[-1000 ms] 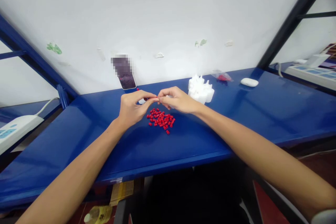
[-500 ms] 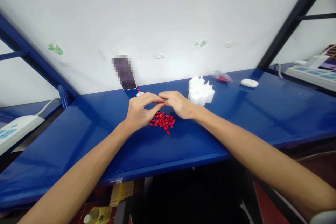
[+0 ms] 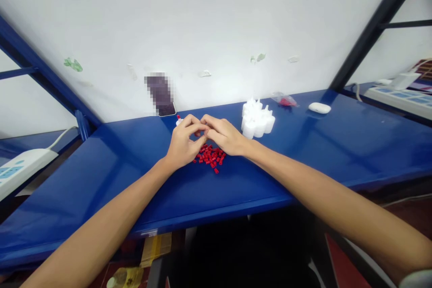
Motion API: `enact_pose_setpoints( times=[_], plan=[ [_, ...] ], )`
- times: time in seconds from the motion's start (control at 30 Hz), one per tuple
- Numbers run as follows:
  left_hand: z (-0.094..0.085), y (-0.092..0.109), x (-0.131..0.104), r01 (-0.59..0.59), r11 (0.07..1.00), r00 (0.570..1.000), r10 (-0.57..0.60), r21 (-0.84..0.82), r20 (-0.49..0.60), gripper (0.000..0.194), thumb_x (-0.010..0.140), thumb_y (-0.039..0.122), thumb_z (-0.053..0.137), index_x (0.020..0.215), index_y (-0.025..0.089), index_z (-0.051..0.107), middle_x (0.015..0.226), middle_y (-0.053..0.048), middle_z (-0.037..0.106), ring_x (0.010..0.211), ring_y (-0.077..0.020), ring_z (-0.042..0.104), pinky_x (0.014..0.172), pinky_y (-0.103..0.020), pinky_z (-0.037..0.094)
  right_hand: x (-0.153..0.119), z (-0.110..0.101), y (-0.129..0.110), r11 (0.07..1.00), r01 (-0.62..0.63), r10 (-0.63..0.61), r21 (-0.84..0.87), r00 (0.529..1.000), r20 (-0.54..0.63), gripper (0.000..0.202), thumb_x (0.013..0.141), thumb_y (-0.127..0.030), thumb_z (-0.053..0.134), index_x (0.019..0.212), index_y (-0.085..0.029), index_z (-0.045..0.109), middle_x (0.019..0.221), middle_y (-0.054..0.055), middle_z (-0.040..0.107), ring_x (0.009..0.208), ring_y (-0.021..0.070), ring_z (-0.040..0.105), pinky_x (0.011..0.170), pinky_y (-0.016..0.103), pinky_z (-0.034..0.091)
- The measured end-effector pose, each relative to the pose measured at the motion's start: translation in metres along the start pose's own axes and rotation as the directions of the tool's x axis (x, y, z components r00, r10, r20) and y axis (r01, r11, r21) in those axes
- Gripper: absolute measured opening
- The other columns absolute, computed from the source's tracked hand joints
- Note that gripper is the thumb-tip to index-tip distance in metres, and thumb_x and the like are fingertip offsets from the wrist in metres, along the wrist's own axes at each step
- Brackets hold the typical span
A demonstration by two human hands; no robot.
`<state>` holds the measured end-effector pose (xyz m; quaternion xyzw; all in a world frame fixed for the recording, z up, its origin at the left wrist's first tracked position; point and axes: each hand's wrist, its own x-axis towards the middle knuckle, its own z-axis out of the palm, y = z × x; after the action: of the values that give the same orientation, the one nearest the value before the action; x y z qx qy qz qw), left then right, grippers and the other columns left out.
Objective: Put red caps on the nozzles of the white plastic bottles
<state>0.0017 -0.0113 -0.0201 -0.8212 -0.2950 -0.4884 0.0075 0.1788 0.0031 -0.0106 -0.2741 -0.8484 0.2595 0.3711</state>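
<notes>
My left hand (image 3: 185, 142) and my right hand (image 3: 225, 136) meet fingertip to fingertip above a pile of small red caps (image 3: 211, 156) on the blue table. Both are closed in a pinch, and whatever lies between the fingertips is hidden. Behind my left hand, partly covered by it, stands a white bottle with a red cap (image 3: 178, 119). A cluster of white bottles (image 3: 258, 120) with pointed nozzles stands upright to the right of my right hand.
A phone (image 3: 167, 109) leans on the wall at the back. On the right of the blue table (image 3: 357, 144) lie a clear bag with red pieces (image 3: 285, 100) and a white oval case (image 3: 319, 108). A white power strip (image 3: 25, 166) is at the left.
Both hands have shifted slightly left and their fingers overlap more. The red bit seen between the fingertips is now hidden. My left hand covers more of the capped bottle.
</notes>
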Motion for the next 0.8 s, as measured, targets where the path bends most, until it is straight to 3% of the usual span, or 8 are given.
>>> enact_pose_setpoints(
  times=[0.1, 0.2, 0.27, 0.4, 0.5, 0.63, 0.8],
  plan=[
    [-0.01, -0.013, 0.005, 0.128, 0.992, 0.987, -0.126, 0.017, -0.101, 0.009, 0.088, 0.026, 0.068, 0.082, 0.018, 0.068, 0.075, -0.001, 0.059, 0.068, -0.0128, 0.055, 0.066, -0.027, 0.046, 0.001, -0.001, 0.007, 0.993, -0.064, 0.071, 0.103, 0.996, -0.059, 0.022, 0.098, -0.041, 0.041, 0.104, -0.023, 0.05, 0.071, -0.003, 0.056, 0.065, 0.0163, 0.051, 0.067, 0.031, 0.036],
    [-0.027, -0.036, 0.008, 0.309, 0.95, 0.911, -0.309, -0.045, -0.272, 0.018, 0.093, 0.036, 0.062, 0.088, 0.019, 0.063, 0.076, 0.0, 0.06, 0.068, -0.0129, 0.054, 0.065, -0.026, 0.044, 0.001, -0.003, 0.014, 0.988, -0.137, 0.146, 0.072, 0.979, -0.142, 0.028, 0.1, -0.046, 0.037, 0.105, -0.023, 0.052, 0.066, -0.003, 0.054, 0.064, 0.0172, 0.052, 0.068, 0.032, 0.037],
    [-0.037, -0.052, 0.007, 0.386, 0.921, 0.875, -0.386, -0.058, -0.291, 0.019, 0.096, 0.039, 0.056, 0.095, 0.02, 0.059, 0.073, 0.001, 0.056, 0.064, -0.0127, 0.052, 0.062, -0.026, 0.041, 0.001, -0.003, 0.017, 0.989, -0.145, 0.146, 0.016, 0.977, -0.155, 0.027, 0.1, -0.044, 0.039, 0.102, -0.022, 0.054, 0.065, -0.003, 0.053, 0.065, 0.0173, 0.053, 0.069, 0.032, 0.036],
    [-0.046, -0.07, 0.001, 0.426, 0.9, 0.894, -0.404, 0.09, -0.191, 0.016, 0.093, 0.036, 0.058, 0.094, 0.02, 0.059, 0.067, 0.004, 0.05, 0.06, -0.012, 0.045, 0.06, -0.025, 0.036, 0.0, 0.0, 0.017, 0.991, -0.125, 0.119, -0.054, 0.987, -0.107, 0.026, 0.1, -0.042, 0.039, 0.103, -0.021, 0.055, 0.066, -0.003, 0.054, 0.065, 0.0169, 0.053, 0.069, 0.032, 0.035],
    [-0.045, -0.071, -0.001, 0.436, 0.887, 0.899, -0.422, 0.152, -0.114, 0.019, 0.093, 0.036, 0.057, 0.096, 0.019, 0.063, 0.061, 0.005, 0.046, 0.056, -0.0119, 0.043, 0.058, -0.025, 0.034, 0.0, 0.001, 0.016, 0.989, -0.122, 0.115, -0.08, 0.99, -0.087, 0.027, 0.101, -0.042, 0.039, 0.104, -0.02, 0.056, 0.065, -0.004, 0.053, 0.062, 0.016, 0.051, 0.068, 0.031, 0.034],
    [-0.045, -0.07, 0.0, 0.428, 0.873, 0.9, -0.436, 0.231, -0.021, 0.027, 0.093, 0.038, 0.056, 0.109, 0.019, 0.068, 0.061, 0.004, 0.051, 0.057, -0.0132, 0.047, 0.061, -0.026, 0.037, 0.0, 0.001, 0.015, 0.986, -0.139, 0.13, -0.091, 0.987, -0.095, 0.027, 0.1, -0.041, 0.04, 0.104, -0.02, 0.056, 0.065, -0.003, 0.053, 0.063, 0.0163, 0.051, 0.068, 0.031, 0.033],
    [-0.044, -0.069, 0.001, 0.424, 0.872, 0.902, -0.43, 0.246, -0.034, 0.03, 0.092, 0.036, 0.056, 0.112, 0.018, 0.07, 0.065, 0.002, 0.058, 0.059, -0.0136, 0.051, 0.065, -0.027, 0.041, 0.001, 0.0, 0.014, 0.987, -0.133, 0.126, -0.095, 0.989, -0.077, 0.023, 0.099, -0.035, 0.04, 0.103, -0.02, 0.057, 0.068, -0.002, 0.054, 0.065, 0.0169, 0.051, 0.068, 0.031, 0.033]
  ],
)
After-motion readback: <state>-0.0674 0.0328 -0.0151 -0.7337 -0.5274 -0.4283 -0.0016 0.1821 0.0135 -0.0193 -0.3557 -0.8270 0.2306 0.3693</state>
